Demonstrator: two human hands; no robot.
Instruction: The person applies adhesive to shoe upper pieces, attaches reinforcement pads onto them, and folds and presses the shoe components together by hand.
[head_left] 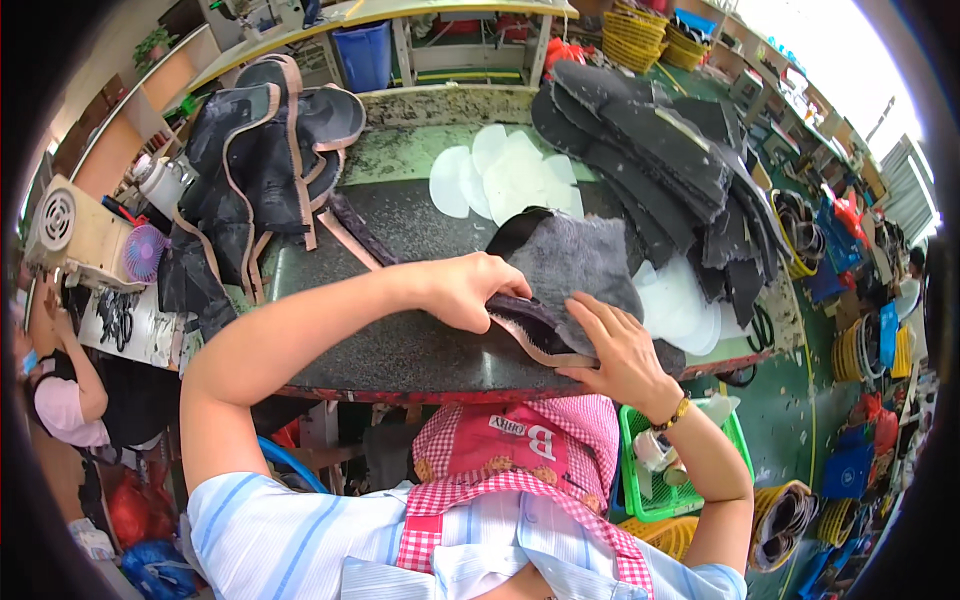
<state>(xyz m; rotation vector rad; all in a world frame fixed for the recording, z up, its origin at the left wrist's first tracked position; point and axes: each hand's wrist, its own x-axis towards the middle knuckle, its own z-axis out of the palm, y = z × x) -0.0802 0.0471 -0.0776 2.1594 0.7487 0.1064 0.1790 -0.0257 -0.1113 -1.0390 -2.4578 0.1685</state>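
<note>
My left hand [468,290] is closed on the rim of a dark boot-upper-like piece [522,322] with a tan edge strip, thumb and fingers pinched together. My right hand [615,345] grips the same piece at its right end, its fingers over the top and the thumb at the tan edge. Behind both hands lies a grey fleece piece [580,258], touched by the right fingertips. A narrow tan-and-black strip [350,238] runs from the left pile toward my left wrist. All this rests on the dark worktop [420,350].
Dark tan-edged pieces [262,150] are heaped at left, grey-black fleece pieces [655,140] at right. White rounded sheets [520,175] lie mid-table, more white sheets [680,305] at right. A green basket [690,500] stands below the table. A co-worker's arm [85,370] shows at far left.
</note>
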